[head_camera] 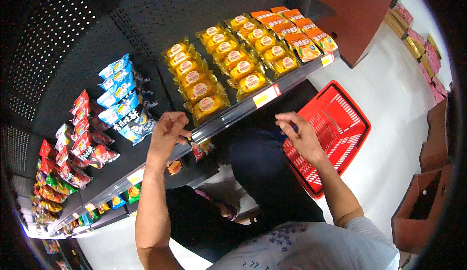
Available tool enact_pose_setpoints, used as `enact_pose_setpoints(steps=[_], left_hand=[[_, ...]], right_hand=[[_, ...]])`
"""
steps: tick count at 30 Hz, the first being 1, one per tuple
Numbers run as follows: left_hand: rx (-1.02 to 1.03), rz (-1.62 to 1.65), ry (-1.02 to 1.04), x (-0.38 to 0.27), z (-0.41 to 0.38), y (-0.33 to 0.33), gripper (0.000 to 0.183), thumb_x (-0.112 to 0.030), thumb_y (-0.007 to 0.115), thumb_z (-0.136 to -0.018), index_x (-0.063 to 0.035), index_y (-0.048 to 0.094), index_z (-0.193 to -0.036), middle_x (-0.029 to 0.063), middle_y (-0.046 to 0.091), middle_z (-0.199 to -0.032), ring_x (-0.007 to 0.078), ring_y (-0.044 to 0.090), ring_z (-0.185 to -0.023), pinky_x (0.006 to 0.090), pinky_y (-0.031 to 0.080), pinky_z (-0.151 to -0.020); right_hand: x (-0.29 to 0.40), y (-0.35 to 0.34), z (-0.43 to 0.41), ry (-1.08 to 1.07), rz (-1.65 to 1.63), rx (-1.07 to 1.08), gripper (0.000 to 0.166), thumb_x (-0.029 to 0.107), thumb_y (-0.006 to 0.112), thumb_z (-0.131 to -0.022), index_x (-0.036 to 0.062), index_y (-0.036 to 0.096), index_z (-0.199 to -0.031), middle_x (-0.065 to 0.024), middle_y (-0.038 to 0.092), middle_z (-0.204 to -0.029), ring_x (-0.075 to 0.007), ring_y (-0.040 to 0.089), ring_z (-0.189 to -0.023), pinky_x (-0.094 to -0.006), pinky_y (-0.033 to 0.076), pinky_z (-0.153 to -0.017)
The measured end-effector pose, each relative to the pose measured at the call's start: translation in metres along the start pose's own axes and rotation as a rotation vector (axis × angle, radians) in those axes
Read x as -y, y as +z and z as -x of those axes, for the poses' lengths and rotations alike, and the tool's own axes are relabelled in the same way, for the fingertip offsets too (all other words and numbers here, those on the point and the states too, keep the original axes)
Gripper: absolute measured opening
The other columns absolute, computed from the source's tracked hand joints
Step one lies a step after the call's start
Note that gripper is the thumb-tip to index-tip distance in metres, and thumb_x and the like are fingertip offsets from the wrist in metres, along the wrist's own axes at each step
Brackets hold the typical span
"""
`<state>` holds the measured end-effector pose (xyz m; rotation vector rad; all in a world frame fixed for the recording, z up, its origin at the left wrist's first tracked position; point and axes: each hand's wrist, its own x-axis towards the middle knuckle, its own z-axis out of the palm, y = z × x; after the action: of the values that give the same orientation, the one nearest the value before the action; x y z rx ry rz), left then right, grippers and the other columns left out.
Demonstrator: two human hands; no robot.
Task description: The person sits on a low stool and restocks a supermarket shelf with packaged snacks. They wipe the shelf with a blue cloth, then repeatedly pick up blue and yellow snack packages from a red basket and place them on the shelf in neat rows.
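Note:
My left hand [169, 133] hovers at the front edge of a black shelf [146, 47], with its fingers loosely bent and no item visible in them. Just behind it is a row of yellow wrapped cakes [199, 91]; blue snack bags [118, 94] stand to its left. My right hand [301, 136] is over the near left side of a red plastic shopping basket [337, 124], its thumb and index finger apart and nothing seen between them. The basket is on the floor to my right, its slotted walls showing. My knee [255, 156] is between the hands.
Orange snack packets [301, 43] fill the shelf's right end; red snack bags [82, 131] stand farther left. Price labels line the clear shelf rail [226, 120]. More bags [133, 193] sit on a lower shelf. Brown cabinets [419, 211] and pink packages [425, 62] lie along the right.

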<state>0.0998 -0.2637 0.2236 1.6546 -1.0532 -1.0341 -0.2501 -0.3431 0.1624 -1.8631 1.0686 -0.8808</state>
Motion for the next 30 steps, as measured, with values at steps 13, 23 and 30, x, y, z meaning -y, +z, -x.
enact_pose_setpoints(steps=[13,23,30], left_hand=[[0.047,0.406,-0.185,0.016,-0.022,0.005,0.053,-0.019,0.058,-0.097,0.0086,0.037,-0.136,0.0192,0.055,-0.123,0.0303,0.068,-0.093,0.0366,0.061,-0.074],[0.053,0.287,-0.159,0.01,-0.017,0.004,0.044,-0.02,0.06,-0.096,0.008,0.048,-0.127,0.0159,0.062,-0.112,0.025,0.069,-0.089,0.0338,0.059,-0.076],[0.27,0.381,0.06,-0.008,-0.006,0.03,0.033,-0.015,0.06,-0.096,0.0016,0.054,-0.124,0.0137,0.065,-0.108,0.0227,0.069,-0.089,0.0333,0.058,-0.079]], right_hand=[[0.07,0.089,-0.094,-0.151,0.257,0.223,0.037,0.022,0.066,-0.09,0.0026,0.048,-0.117,-0.0238,0.063,-0.101,-0.038,0.064,-0.09,-0.0458,0.049,-0.078],[0.065,0.104,-0.093,-0.077,-0.2,0.054,0.042,0.011,0.073,-0.084,0.0033,0.048,-0.117,-0.0126,0.057,-0.097,-0.0179,0.061,-0.079,-0.0292,0.05,-0.061],[0.078,0.055,-0.056,0.089,-0.491,0.112,0.041,0.019,0.076,-0.084,0.0051,0.058,-0.119,0.0007,0.063,-0.083,-0.0017,0.049,-0.057,-0.0187,0.041,-0.044]])
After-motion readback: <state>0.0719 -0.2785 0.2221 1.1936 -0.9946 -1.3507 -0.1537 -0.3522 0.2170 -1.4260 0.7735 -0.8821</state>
